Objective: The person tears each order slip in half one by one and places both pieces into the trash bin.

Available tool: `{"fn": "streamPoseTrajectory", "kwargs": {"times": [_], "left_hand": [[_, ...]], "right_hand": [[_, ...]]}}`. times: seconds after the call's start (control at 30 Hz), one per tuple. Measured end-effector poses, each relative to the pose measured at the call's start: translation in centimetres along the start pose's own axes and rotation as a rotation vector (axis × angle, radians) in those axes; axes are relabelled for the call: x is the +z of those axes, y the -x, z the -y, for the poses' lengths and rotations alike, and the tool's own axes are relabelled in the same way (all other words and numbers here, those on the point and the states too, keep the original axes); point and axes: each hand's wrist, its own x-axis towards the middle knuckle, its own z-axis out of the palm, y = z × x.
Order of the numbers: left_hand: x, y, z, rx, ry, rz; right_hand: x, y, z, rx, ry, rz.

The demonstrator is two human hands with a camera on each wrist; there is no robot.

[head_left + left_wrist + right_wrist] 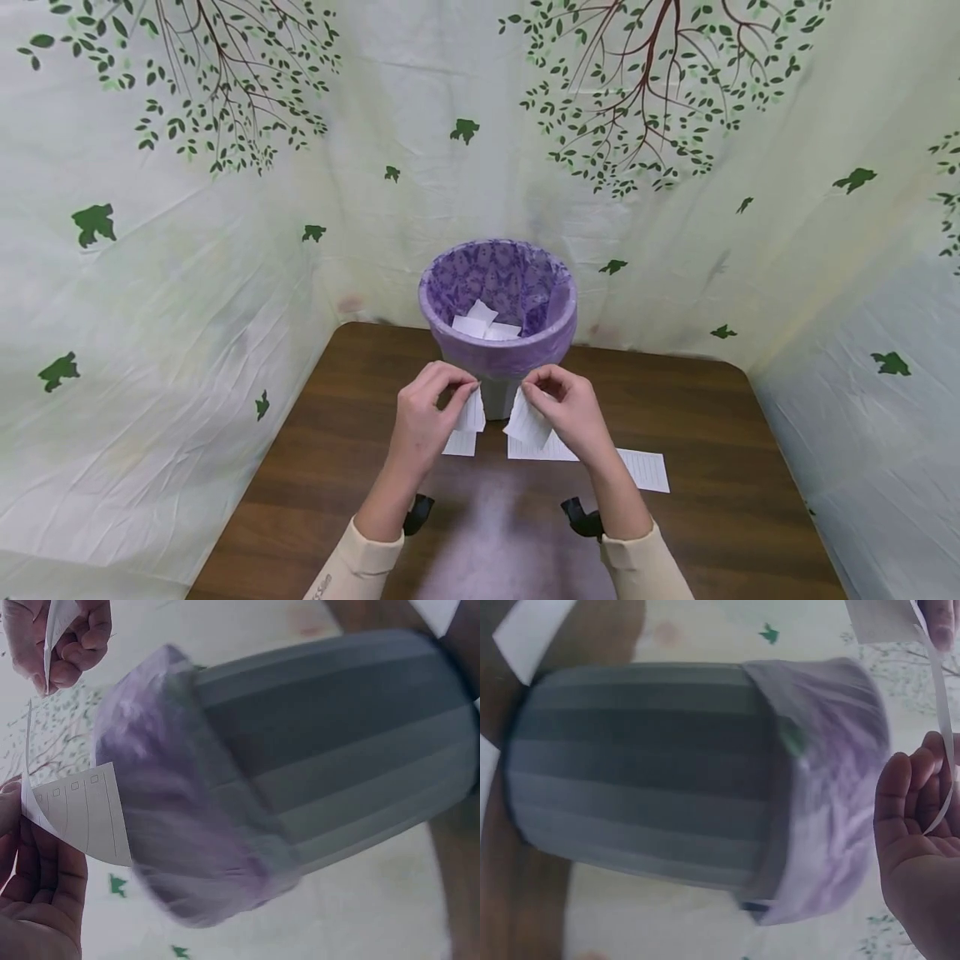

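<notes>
Two thin white paper pieces (471, 414) hang near the centre of my head view, before a grey ribbed bin (504, 402) with a purple patterned plastic liner (497, 360). I see the left hand (424, 412) pinching one piece, the right hand (573, 408) pinching the other piece (527, 425), a gap between. I judge this to be tearing: grip close to the rip line, pull slowly and evenly, and keep clear of the flat white lined paper strips (643, 470) at lower centre.
</notes>
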Motion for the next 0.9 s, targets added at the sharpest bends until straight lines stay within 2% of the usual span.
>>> {"fn": "streamPoseTrajectory", "kwargs": {"times": [0.23,0.43,0.6,0.9], "left_hand": [[0.1,-3.8,-0.7,0.051,0.001,-0.027],[0.5,-6.3,-1.0,0.082,0.011,-0.050],[1.0,-7.8,-0.2,0.092,0.032,-0.079],[1.7,-10.5,1.4,0.063,0.065,-0.128]], "right_hand": [[-0.8,-2.7,3.0,-0.058,-0.009,-0.059],[-1.2,-4.3,4.8,-0.058,-0.008,-0.103],[-1.3,-5.8,4.8,-0.081,0.018,-0.129],[-1.1,-8.6,4.2,-0.072,0.010,-0.184]]}}
